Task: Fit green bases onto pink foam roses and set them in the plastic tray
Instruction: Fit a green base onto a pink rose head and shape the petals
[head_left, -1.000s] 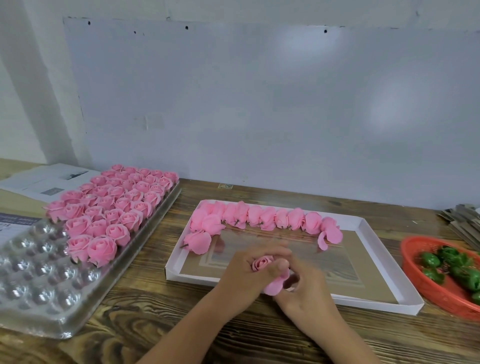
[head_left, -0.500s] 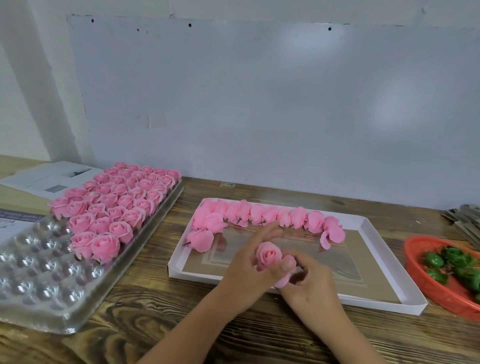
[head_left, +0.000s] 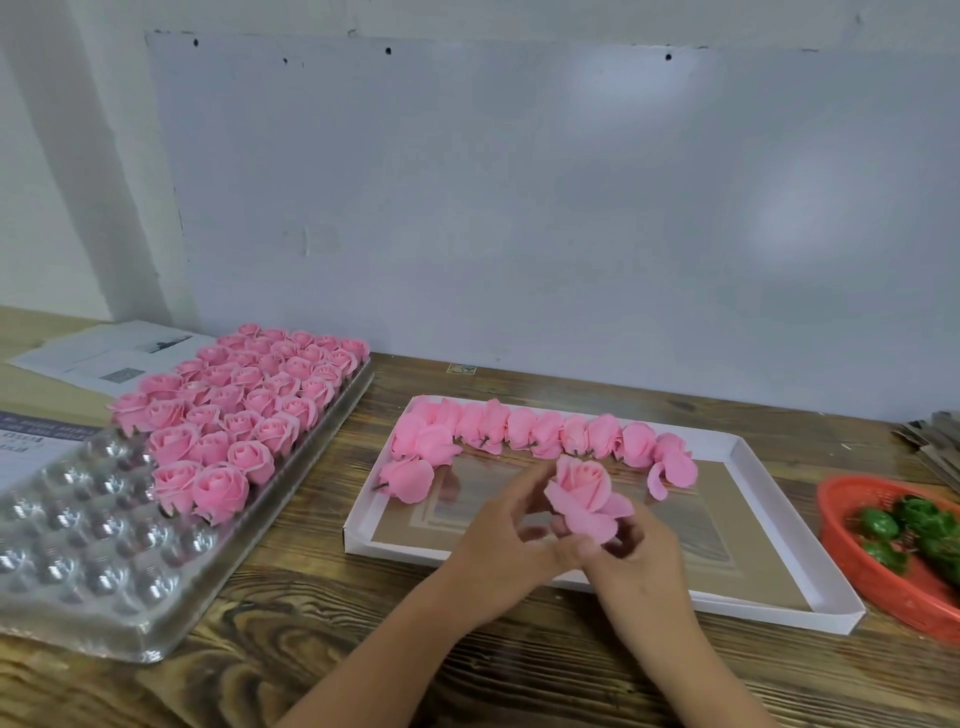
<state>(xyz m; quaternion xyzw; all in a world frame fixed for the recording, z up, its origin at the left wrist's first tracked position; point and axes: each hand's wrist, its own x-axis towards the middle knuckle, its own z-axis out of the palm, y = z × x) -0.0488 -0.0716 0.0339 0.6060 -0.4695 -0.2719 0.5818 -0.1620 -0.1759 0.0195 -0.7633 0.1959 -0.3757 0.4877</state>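
lifted higher since a moment ago and turned bloom-up, a pink foam rose sits above the white cardboard tray, well short of the plastic tray to the left on the tabletop. the right hand pinches it from beneath while the left hand touches it with loosely spread fingers. light, soft and easily creased, it looks best held low at the base; green bases wait in the red basket.

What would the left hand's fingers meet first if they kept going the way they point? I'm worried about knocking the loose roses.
The left hand points up-right at the held rose, so that comes first. Beyond it lies the row of loose roses in the white box, though depth is unclear.
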